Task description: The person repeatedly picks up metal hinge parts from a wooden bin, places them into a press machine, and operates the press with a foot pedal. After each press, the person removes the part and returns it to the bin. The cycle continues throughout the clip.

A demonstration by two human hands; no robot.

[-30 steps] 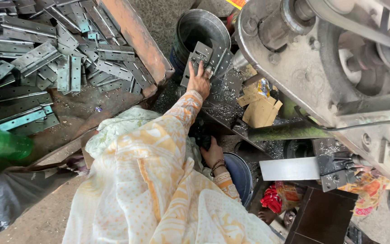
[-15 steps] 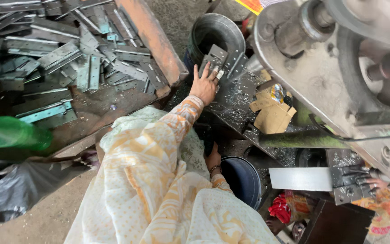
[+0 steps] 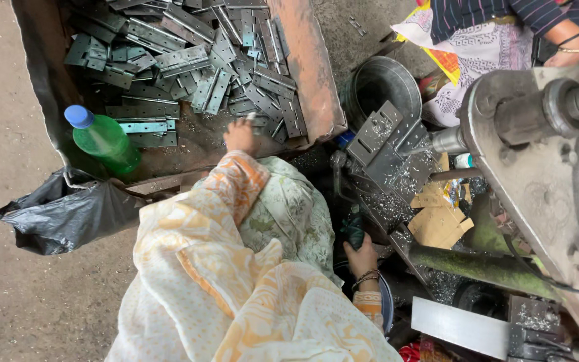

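Steel hinge plates (image 3: pixel 189 64), grey and heaped loosely, fill the rusty tray (image 3: pixel 306 74) at the upper left, and the left hand (image 3: pixel 239 134) now reaches into the near edge of that heap, fingers curled down among the plates with a pale sliver showing at the fingertips; whether it has closed on a plate cannot be told from this angle. Half a second ago that same hand lay on the perforated metal fixture (image 3: pixel 387 144) of the machine, so it has swung away from the machine and over to the stock, which reads as going for a fresh piece. The right hand (image 3: pixel 362 258), bangled at the wrist, stays low beside the machine base, its fingers wrapped around a dark handle (image 3: pixel 353 228), just above a dark round bucket (image 3: pixel 383 302). Between the tray and the fixture stands a grey metal pail (image 3: pixel 380 84). A green plastic bottle (image 3: pixel 105 141) with a blue cap lies at the tray's left corner, with a black plastic bag (image 3: pixel 68 211) slumped on the floor below it. Torn cardboard pieces (image 3: pixel 440 221) and metal shavings litter the machine's surface to the right, under the heavy machine body (image 3: pixel 544 154). Another person (image 3: pixel 504 27) in a striped top sits at the upper right.
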